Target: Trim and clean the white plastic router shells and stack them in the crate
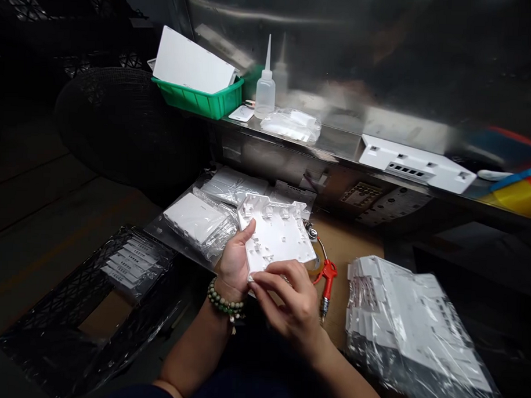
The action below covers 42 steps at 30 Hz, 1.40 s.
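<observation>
I hold a white plastic cover plate (278, 234), square with small clips on its inner face, over a brown work surface. My left hand (233, 262) grips its left edge, thumb pressed along the side; a green bead bracelet (224, 304) circles that wrist. My right hand (290, 301) pinches the plate's near edge with curled fingers. A red-handled air blow gun (327, 276) lies just right of the plate.
Bagged white parts (199, 220) lie left; a large bag of white parts (413, 332) sits right. A black crate (92, 297) holds bagged pieces. The steel shelf carries a green basket (199, 98), squeeze bottle (265, 88) and white housing (417, 163).
</observation>
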### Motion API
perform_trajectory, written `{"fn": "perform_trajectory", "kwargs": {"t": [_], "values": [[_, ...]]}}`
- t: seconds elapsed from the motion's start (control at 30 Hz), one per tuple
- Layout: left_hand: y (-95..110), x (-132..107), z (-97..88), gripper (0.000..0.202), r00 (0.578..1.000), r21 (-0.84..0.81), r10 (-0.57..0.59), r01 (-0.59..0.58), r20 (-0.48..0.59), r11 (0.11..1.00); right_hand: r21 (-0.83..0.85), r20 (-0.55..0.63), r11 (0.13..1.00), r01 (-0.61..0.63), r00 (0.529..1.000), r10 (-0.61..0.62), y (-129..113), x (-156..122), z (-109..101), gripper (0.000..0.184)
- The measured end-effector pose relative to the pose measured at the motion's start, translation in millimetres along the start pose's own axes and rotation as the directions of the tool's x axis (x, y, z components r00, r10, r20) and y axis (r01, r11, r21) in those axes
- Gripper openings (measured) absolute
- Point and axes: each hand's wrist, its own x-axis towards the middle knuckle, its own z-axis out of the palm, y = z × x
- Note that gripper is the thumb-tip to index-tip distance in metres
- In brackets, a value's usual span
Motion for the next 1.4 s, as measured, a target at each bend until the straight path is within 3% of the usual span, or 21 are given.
{"fn": "perform_trajectory", "kwargs": {"t": [0.13,0.23,0.33,0.4,0.47,0.6,0.7,0.8,0.97,1.13,1.23,1.33,1.4], "values": [[3,1,-2.9,0.061,0.999,0.005,0.04,-0.04,-0.011,0.999,-0.047,-0.006,0.999,-0.005,1.0,0.005,7,-7,-2,0.015],[11,0,-7.5,0.059,0.994,0.049,0.097,-0.095,-0.044,0.994,0.006,-0.055,0.99,-0.144,0.988,0.144,26,-15,-22,0.012],[23,-6,-15.2,0.059,0.991,0.123,0.133,-0.129,-0.022,0.984,0.006,-0.264,0.949,-0.314,0.915,0.304,51,-20,-52,0.008],[31,-12,-22.1,0.061,0.986,0.191,0.164,-0.161,-0.002,0.968,-0.048,-0.437,0.923,-0.381,0.839,0.323,65,-23,-70,0.006],[37,-18,-29.9,0.06,0.979,0.263,0.202,-0.191,-0.017,0.946,-0.089,-0.522,0.91,-0.405,0.797,0.304,72,-26,-82,0.008],[43,-25,-45.2,0.053,0.952,0.404,0.283,-0.216,-0.113,0.889,-0.071,-0.437,0.923,-0.377,0.844,0.311,70,-30,-79,0.007],[42,-26,-52.2,0.05,0.93,0.491,0.351,-0.254,-0.114,0.833,-0.064,-0.372,0.927,-0.369,0.871,0.321,67,-31,-67,0.011],[40,-25,-54.2,0.049,0.934,0.558,0.354,-0.268,-0.05,0.785,-0.093,-0.386,0.923,-0.375,0.868,0.313,65,-32,-59,0.012],[40,-24,-59.9,0.048,0.933,0.6,0.358,-0.302,0.028,0.741,-0.159,-0.32,0.932,-0.325,0.91,0.263,74,-36,-59,0.012],[42,-29,-71.2,0.052,0.951,0.572,0.295,-0.294,0.093,0.766,-0.154,-0.442,0.902,-0.404,0.844,0.302,96,-25,-72,0.01],[40,-34,-75.4,0.054,0.961,0.51,0.24,-0.275,0.135,0.815,-0.067,-0.51,0.929,-0.365,0.813,0.283,89,-1,-79,0.009],[35,-38,-79.0,0.059,0.938,0.373,0.107,-0.234,0.331,0.898,-0.02,-0.518,0.96,-0.279,0.824,0.229,73,26,-78,0.008],[30,-40,-81.1,0.061,0.866,0.236,0.027,-0.166,0.499,0.958,-0.016,-0.498,0.97,-0.241,0.843,0.202,67,38,-73,0.009]]}}
